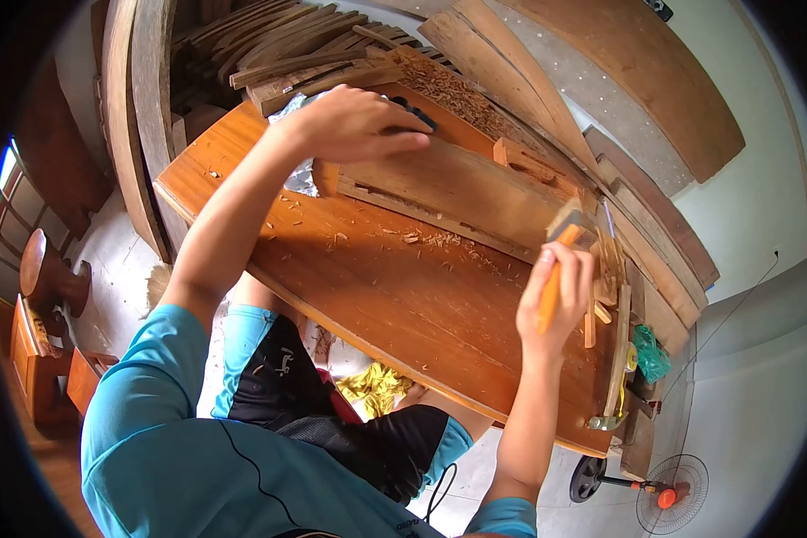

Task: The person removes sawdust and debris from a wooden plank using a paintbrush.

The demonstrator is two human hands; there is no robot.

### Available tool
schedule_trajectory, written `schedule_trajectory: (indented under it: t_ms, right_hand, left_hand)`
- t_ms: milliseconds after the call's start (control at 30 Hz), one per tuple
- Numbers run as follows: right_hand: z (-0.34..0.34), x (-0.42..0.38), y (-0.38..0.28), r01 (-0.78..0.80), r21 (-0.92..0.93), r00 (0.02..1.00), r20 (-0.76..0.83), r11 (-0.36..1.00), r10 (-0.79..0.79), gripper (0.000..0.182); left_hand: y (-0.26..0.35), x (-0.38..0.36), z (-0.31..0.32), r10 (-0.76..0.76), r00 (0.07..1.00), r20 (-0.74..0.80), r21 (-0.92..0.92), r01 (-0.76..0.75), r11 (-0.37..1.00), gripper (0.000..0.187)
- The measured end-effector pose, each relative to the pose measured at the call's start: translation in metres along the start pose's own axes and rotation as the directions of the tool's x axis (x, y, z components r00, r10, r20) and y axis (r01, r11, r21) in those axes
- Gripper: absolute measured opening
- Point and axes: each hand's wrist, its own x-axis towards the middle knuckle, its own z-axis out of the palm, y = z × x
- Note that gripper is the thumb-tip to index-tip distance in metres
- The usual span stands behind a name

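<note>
My right hand [556, 291] grips the orange handle of a paintbrush [565, 231], its pale bristles pointing up over the right end of a thick wooden board [457, 184]. My left hand [363, 121] is stretched out with thumb and fingers extended, palm down at the board's left end. Just past its fingertips lies a small black object [412, 112], partly covered. Crumpled silvery foil [303, 179] shows beneath my left wrist. Wood shavings [444, 239] are scattered along the board's near edge.
The board lies on a brown wooden table [377, 296]. A hammer [608, 421] and a green plastic bag [651, 352] are at its right edge. Behind are stacked wood strips [287, 45] and a heap of shavings [444, 90]. A fan [672, 495] stands at lower right.
</note>
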Motion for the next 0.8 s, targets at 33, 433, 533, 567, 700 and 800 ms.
schedule_trajectory:
  t_ms: [33,433,533,567,700,800]
  right_hand:
    - [0.003,0.0,-0.007,0.001,0.017,0.999,0.038,1.0,-0.001,0.006]
    - [0.028,-0.012,-0.039,0.11,0.285,0.93,0.309,0.952,-0.2,0.044]
    - [0.032,-0.016,-0.032,0.06,0.388,0.941,0.286,0.92,-0.182,0.052]
    - [0.029,-0.018,-0.031,-0.036,0.411,0.947,0.306,0.911,-0.1,0.053]
    - [0.024,-0.017,-0.004,-0.175,0.368,0.981,0.145,0.913,0.129,0.041]
    - [-0.002,-0.005,0.014,-0.184,0.157,0.981,-0.028,0.97,0.191,0.027]
  left_hand:
    - [-0.013,-0.003,0.0,0.056,0.998,-0.02,-0.07,-0.058,0.996,0.056]
    - [-0.046,0.014,0.017,0.173,0.985,-0.009,-0.64,-0.139,0.756,0.041]
    - [-0.052,0.016,0.025,0.15,0.987,-0.06,-0.702,-0.149,0.696,0.048]
    - [-0.053,0.016,0.028,0.139,0.987,-0.081,-0.723,-0.155,0.673,0.051]
    - [-0.058,0.022,0.043,-0.004,0.994,-0.109,-0.853,-0.091,0.514,0.058]
    - [-0.054,0.021,0.043,0.005,0.985,-0.17,-0.875,-0.153,0.46,0.06]
